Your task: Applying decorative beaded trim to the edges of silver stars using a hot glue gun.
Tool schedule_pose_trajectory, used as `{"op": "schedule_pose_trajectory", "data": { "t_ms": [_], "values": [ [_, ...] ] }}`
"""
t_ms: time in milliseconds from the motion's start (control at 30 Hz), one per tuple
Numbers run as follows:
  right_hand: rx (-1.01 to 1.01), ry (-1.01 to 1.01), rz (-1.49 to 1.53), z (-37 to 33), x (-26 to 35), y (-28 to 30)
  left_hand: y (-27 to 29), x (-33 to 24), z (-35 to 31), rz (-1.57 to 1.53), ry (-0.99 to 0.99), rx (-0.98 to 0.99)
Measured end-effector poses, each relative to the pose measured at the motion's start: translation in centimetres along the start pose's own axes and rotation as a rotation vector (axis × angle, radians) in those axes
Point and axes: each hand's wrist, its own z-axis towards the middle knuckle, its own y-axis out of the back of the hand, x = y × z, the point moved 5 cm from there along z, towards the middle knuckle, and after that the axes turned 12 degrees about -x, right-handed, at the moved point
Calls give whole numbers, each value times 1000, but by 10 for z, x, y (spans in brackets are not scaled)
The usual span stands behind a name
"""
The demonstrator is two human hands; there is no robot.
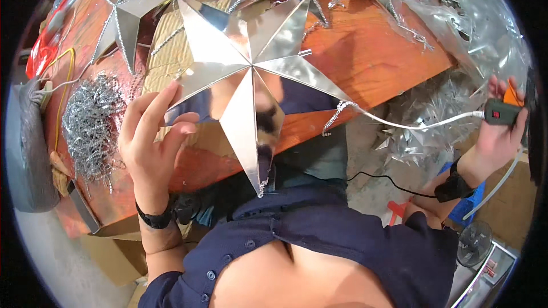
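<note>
A large mirror-like silver paper star point(249, 64) hangs over the near edge of the table, one point down toward my lap. My left hand point(151, 131) is at its left point, which lies between the fingers and thumb. Far out to the right, my right hand point(499, 131) grips a small dark green box point(502, 112) with a red switch. An orange piece point(513, 94) shows above the box. From the box a white cord point(419, 127) runs left to the star's right point, where a bit of silver tinsel point(335, 115) dangles.
More silver stars point(127, 14) edged with tinsel lie along the back of the red-brown table point(388, 74). A tinsel heap point(91, 128) and a grey bag point(28, 148) are at left. Clear plastic with silver pieces point(485, 17) fills the right. A small fan point(475, 243) stands lower right.
</note>
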Motion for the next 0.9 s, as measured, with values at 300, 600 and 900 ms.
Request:
{"op": "schedule_pose_trajectory", "data": {
  "t_ms": [300,600,900],
  "values": [
    [-631,706,-611,-62,13,0,1,-4,1,10,15,0],
    [459,-342,-309,-79,-114,-104,0,-1,1,54,18,-27],
    [506,-214,-647,-103,-143,-157,1,2,-3,40,-34,-83]
  ]
}}
